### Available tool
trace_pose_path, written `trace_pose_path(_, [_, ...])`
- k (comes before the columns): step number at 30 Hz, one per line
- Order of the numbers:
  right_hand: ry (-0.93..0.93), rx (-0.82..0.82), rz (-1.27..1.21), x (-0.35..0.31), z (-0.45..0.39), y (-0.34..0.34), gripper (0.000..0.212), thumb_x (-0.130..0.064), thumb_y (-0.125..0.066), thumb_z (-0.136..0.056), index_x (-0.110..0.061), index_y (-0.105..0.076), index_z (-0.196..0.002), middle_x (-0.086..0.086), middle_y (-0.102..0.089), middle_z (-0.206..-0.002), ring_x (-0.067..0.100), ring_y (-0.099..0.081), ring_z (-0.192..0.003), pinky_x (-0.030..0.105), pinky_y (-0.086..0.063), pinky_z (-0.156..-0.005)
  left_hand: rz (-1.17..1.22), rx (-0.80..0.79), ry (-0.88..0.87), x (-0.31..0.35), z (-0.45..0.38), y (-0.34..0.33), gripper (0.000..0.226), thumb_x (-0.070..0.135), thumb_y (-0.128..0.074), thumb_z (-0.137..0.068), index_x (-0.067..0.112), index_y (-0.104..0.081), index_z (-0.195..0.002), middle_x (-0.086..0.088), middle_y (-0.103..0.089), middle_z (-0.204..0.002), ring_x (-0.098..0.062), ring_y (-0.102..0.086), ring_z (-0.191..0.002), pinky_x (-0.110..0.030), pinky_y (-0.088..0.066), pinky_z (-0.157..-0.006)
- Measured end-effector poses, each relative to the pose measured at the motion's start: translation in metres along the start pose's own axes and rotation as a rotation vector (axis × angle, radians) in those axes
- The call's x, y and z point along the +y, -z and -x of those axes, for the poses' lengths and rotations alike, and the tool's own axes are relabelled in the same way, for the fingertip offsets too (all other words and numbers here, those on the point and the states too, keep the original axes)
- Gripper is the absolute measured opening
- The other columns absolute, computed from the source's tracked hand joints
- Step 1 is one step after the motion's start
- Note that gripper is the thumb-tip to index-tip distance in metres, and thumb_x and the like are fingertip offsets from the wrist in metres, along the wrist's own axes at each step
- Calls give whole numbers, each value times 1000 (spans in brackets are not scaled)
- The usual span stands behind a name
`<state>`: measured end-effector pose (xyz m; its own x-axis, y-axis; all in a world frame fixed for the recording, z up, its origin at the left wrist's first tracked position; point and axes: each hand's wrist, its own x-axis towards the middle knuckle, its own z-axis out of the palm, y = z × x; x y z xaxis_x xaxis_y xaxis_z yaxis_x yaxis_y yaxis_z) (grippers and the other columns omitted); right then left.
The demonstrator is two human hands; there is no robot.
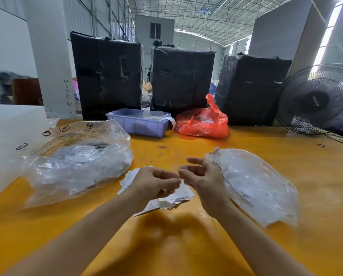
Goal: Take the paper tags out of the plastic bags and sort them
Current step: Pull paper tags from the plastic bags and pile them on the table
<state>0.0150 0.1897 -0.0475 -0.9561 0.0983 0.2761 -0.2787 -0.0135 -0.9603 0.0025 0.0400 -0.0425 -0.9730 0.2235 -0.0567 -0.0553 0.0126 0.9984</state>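
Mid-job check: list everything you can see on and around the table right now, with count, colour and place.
Table: one, yellow-orange, fills the foreground.
Paper tags: loose pile, white, centre of table under the hands.
Large plastic bag: one, clear with printed marks, left, holds small packets.
Flat plastic bags: a stack, clear, right of the hands.
Tray: one, pale blue, far centre.
Red bag: one, right of the tray.
Wrapped bales: three, black, along the far edge.
Fan: one, black, far right.
White block: one, left edge.
Left hand: fingers curled over the tags; grip unclear.
Right hand: loosely curled, holds nothing visible.
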Motion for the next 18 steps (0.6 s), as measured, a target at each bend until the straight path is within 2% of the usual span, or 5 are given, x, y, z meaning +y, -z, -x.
trace_pose_path(5, [-271, -78, -254, -2, -6, 4, 41, 12, -68, -73, -12, -57, -105, 6, -73, -80, 14, -68, -71, 26, -47, -62, -86, 20, 31, 0, 0, 8, 14, 5, -79, -69, 10, -72, -80, -1, -68, -60, -4, -56, -48, -15, -46, -50])
trace_pose_path(11, [-177, -114, -159, 2, -4, 4, 26, 2, -74, -69, -7, -65, -91, 5, -69, -72, 16, -64, -68, 20, -51, -59, -66, -73, -1, 1, 2, 8, 41, 31, -82, -53, 12, -74, -88, 4, -68, -64, -5, -58, -56, -21, -48, -61])
trace_pose_path(13, [-134, -74, -133, 3, -5, 2, 25, -2, -73, -73, -4, -65, -96, 9, -68, -80, 15, -65, -68, 20, -52, -61, 31, 19, -50, 0, -1, 5, 26, 26, -79, -60, 9, -73, -80, 0, -70, -65, -9, -57, -55, -19, -49, -56])
trace_pose_path(16, [96, 1, 324, 6, -6, 6, 20, -10, -66, -86, -5, -66, -105, 4, -70, -88, 11, -66, -71, 20, -53, -62, 101, 232, -107, -1, -8, 11, 10, 16, -75, -72, 8, -69, -75, 0, -71, -64, -8, -58, -55, -16, -50, -53])
trace_pose_path(18, [238, -125, 689, 8, -3, 8, 29, -24, -70, -83, -13, -67, -110, -4, -68, -98, 7, -63, -86, 16, -51, -73, 127, 316, -125, -3, -12, 19, 12, 13, -76, -73, 6, -68, -77, -5, -71, -71, -9, -64, -59, -15, -50, -54])
